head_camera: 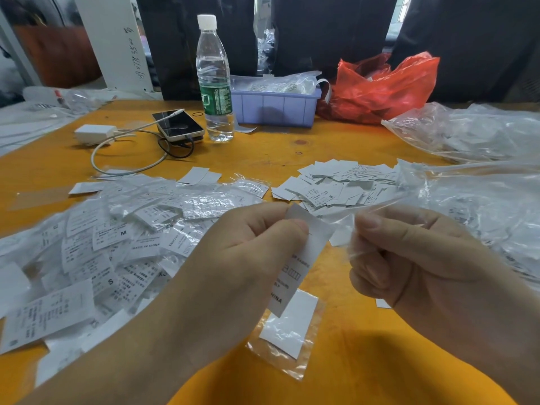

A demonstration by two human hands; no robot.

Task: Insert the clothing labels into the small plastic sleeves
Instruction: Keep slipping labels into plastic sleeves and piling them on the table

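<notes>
Left hand (248, 247) pinching a white label (304, 258) between thumb and forefinger, label hanging above the yellow table (292, 144), right hand (409, 258) curling its fingers around a clear plastic sleeve (350, 229) just beside it, a filled sleeve (287, 331) lying below the hands, loose labels (336, 185) piling up behind.

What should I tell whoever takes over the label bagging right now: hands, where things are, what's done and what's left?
Left hand pinches one printed label, not yet sleeved.
Right hand pinches a clear plastic sleeve beside it.
One sleeved label lies on the table below the hands; a big pile of sleeved labels sits to the left.
Loose labels are heaped ahead; more clear plastic lies on the right.
Left to do: slide the held label in, then work through the loose heap.
</notes>
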